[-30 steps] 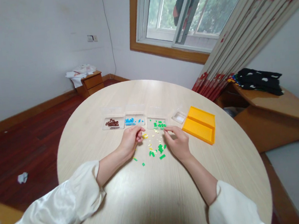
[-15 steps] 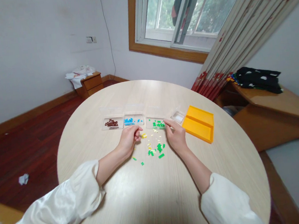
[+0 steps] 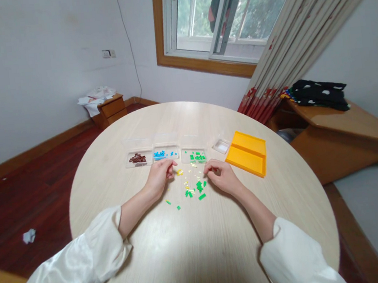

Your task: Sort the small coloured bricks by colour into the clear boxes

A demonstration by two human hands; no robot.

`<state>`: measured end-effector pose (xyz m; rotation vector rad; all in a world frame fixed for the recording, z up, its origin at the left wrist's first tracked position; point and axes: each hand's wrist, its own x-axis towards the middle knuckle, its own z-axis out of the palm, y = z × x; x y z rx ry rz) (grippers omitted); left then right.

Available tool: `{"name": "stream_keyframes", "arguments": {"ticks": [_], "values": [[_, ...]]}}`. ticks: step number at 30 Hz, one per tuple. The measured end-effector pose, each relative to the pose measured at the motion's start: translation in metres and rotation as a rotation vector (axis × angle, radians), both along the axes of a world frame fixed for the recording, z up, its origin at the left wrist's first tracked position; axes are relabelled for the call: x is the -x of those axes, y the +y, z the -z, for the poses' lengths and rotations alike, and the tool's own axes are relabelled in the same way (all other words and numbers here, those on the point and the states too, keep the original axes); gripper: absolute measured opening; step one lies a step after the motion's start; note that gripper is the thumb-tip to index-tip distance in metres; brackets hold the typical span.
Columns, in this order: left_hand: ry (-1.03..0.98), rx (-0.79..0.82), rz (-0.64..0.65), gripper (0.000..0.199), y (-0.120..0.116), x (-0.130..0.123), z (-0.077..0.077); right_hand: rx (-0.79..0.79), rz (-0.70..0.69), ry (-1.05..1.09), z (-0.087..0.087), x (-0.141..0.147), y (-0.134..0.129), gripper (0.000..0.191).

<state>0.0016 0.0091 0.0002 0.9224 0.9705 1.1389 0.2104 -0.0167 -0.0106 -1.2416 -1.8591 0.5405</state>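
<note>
My left hand (image 3: 160, 177) rests on the round table (image 3: 200, 244), fingers curled, fingertips close to a small yellow piece (image 3: 179, 172). My right hand (image 3: 222, 176) lies to the right of a scatter of small green and yellow pieces (image 3: 195, 188), fingers pinched together near them; whether it holds a piece is too small to tell. Behind the hands stand three clear boxes: one with brown pieces (image 3: 137, 158), one with blue pieces (image 3: 165, 154), one with green pieces (image 3: 194, 156).
A small clear lid (image 3: 221, 146) and an orange tray (image 3: 247, 159) lie right of the boxes. Beyond the table are a wooden bedside cabinet (image 3: 108, 107) with papers, a window, a curtain (image 3: 286, 41) and a desk with dark cloth (image 3: 319, 94). Crumpled paper (image 3: 29, 235) lies on the floor.
My right hand reached to the green box half a second ago and has drawn back to the loose pieces. My left hand has barely moved. The view has shifted slightly.
</note>
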Motion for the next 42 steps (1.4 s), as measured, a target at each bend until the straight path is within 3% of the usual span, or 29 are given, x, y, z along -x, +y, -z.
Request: {"name": "stream_keyframes", "arguments": {"ticks": [4, 7, 14, 22, 29, 42], "values": [[0.270, -0.176, 0.095, 0.013, -0.003, -0.003, 0.002, 0.224, -0.100, -0.012, -0.008, -0.015, -0.006, 0.021], [0.407, -0.314, 0.186, 0.009, -0.009, -0.006, 0.004, 0.308, -0.155, -0.038, -0.012, -0.021, -0.009, 0.021], [0.729, -0.686, 0.300, 0.015, -0.017, -0.006, 0.010, 0.364, -0.237, -0.033, -0.010, -0.020, -0.008, 0.019], [0.956, -0.961, 0.434, 0.028, -0.019, -0.010, 0.020, 0.370, -0.239, -0.033, -0.008, -0.018, -0.008, 0.014], [1.072, -1.004, 0.473, 0.029, -0.022, -0.010, 0.016, 0.335, -0.217, -0.067, -0.007, -0.016, -0.008, 0.008], [1.059, -0.962, 0.428, 0.017, -0.020, -0.008, 0.016, 0.285, -0.212, -0.114, -0.005, -0.014, -0.010, 0.010]]}}
